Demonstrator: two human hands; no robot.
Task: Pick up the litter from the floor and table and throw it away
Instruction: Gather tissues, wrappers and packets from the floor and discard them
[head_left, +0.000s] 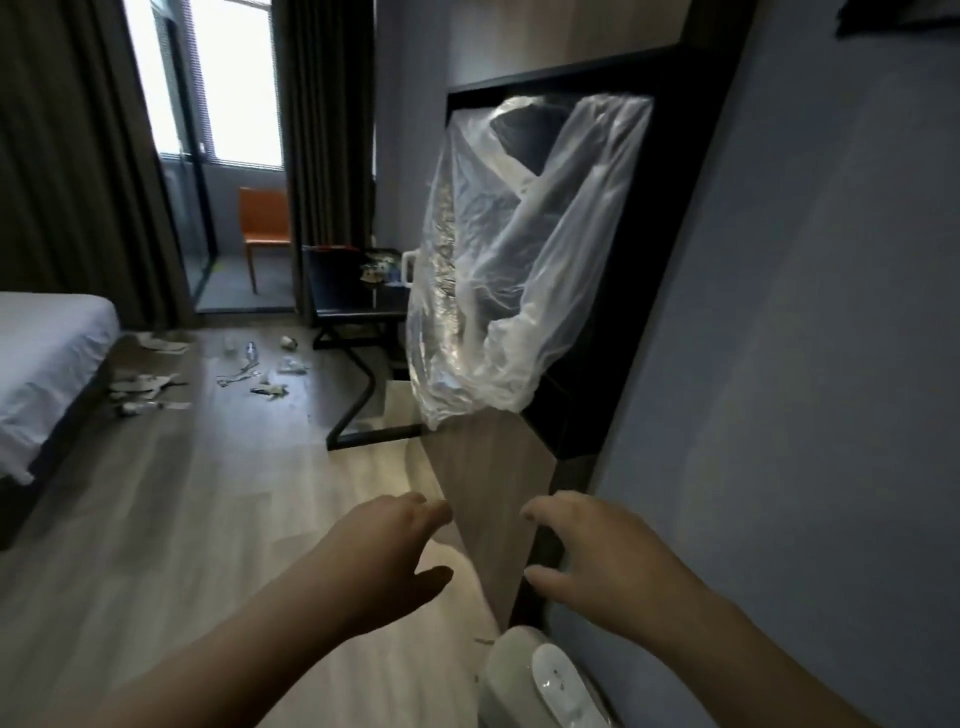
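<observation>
Hovering low in the head view, the left hand (395, 556) and the right hand (602, 561) are holding nothing. Both are lying palm down with fingers loosely curled and thumbs spread away from them, and they are sitting on either side of a narrow wooden panel (493, 493), apart from it and from each other.

A clear plastic bag (519, 234) is showing well above the hands, crumpled and billowing in front of a black frame (680, 260) on the blue-grey wall (831, 364). Its lower end is lining up with the top of the wooden panel. Whether it is hanging from something or loose in the air, I cannot tell.

The floor litter (143, 387) is lying far ahead on the wood floor (208, 493), between the bed (47, 343) and the dark table (358, 301): torn paper scraps near the bed's corner, and smaller pieces with what looks like a clear bottle (251, 351) nearer the table legs. More table litter (379, 270) is sitting on the dark table, partly hidden behind the bag and too small to name.

An orange chair (265, 223) is standing beyond the glass, between the curtains (322, 130). A white rounded object (524, 675) is resting on the floor below the right hand, against the wall.
</observation>
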